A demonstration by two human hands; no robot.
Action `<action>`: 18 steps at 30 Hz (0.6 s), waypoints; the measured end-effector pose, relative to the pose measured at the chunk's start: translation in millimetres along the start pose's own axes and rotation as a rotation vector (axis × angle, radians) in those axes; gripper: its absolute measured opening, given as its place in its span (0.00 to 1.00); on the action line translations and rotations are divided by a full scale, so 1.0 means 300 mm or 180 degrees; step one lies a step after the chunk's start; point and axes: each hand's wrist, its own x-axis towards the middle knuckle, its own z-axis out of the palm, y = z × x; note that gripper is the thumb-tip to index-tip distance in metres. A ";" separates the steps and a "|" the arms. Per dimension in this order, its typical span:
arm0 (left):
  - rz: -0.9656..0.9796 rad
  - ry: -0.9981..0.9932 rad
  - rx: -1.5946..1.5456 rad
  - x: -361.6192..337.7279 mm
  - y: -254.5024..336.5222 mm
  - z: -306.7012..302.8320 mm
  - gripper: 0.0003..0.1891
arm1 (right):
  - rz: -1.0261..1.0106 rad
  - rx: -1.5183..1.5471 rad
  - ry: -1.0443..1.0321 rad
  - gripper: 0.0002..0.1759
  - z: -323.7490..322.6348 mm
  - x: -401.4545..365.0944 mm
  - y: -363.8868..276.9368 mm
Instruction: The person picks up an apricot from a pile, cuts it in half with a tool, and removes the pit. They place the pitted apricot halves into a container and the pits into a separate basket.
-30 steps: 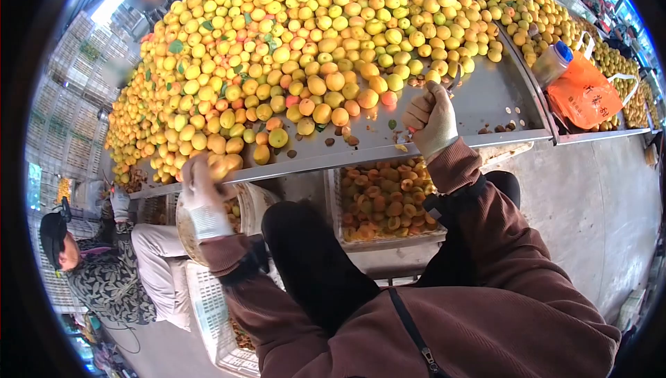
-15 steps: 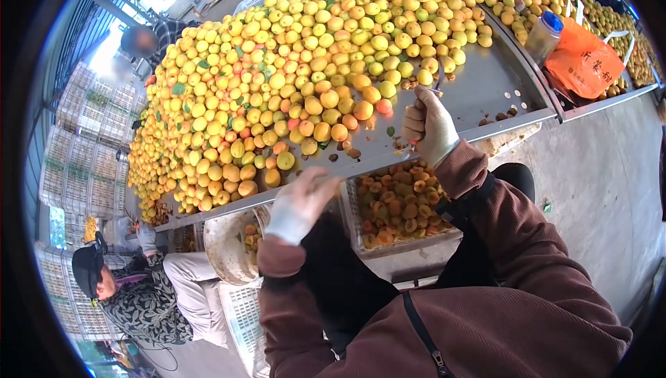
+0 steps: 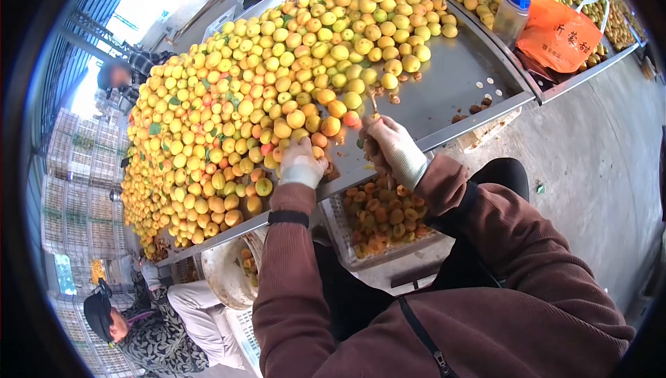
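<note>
Gloved hands at the near edge of an apricot heap on a steel counter [image 3: 451,79].

Writing first: red characters printed on the orange bag [image 3: 558,34] at the counter's far right, too small to read surely; just beside it a blue-capped bottle [image 3: 512,13], label unreadable. Then the left hand [image 3: 302,163], laid on the apricots [image 3: 277,65] at the heap's front edge, fingers curled down among the fruit and hidden, so impossible to tell whether closed on one. Just beside it the right hand [image 3: 394,147], fingers clenched tight round a thin blade [image 3: 374,104] pointing up towards the heap, a reddish apricot near its tip. Under the counter rim, a crate [image 3: 338,229] of cut fruit; left of it a bucket [image 3: 222,274].
</note>
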 end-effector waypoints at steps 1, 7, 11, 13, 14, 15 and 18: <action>0.0032 0.0014 0.0009 -0.011 -0.004 -0.002 0.24 | -0.0031 -0.0256 0.0011 0.18 0.001 -0.001 0.004; 0.0085 0.0419 -0.4488 -0.113 0.085 -0.124 0.17 | -0.0148 -0.0863 -0.0071 0.18 0.035 -0.007 -0.005; 0.0392 0.0963 -0.4402 -0.186 0.172 -0.193 0.13 | -0.0774 -0.0734 -0.0135 0.18 0.059 -0.018 0.035; 0.0286 0.1108 -0.4505 -0.192 0.173 -0.175 0.08 | -0.0884 -0.0668 -0.0203 0.18 0.069 -0.019 0.045; 0.0184 0.1182 -0.4538 -0.187 0.162 -0.147 0.06 | -0.1012 -0.0905 -0.0156 0.17 0.075 -0.017 0.052; 0.0071 0.1255 -0.4574 -0.186 0.152 -0.126 0.05 | -0.1131 -0.1147 -0.0116 0.16 0.081 -0.015 0.061; -0.0359 0.1257 -0.4803 -0.196 0.160 -0.167 0.06 | -0.0770 -0.0606 -0.0313 0.18 0.082 0.014 0.121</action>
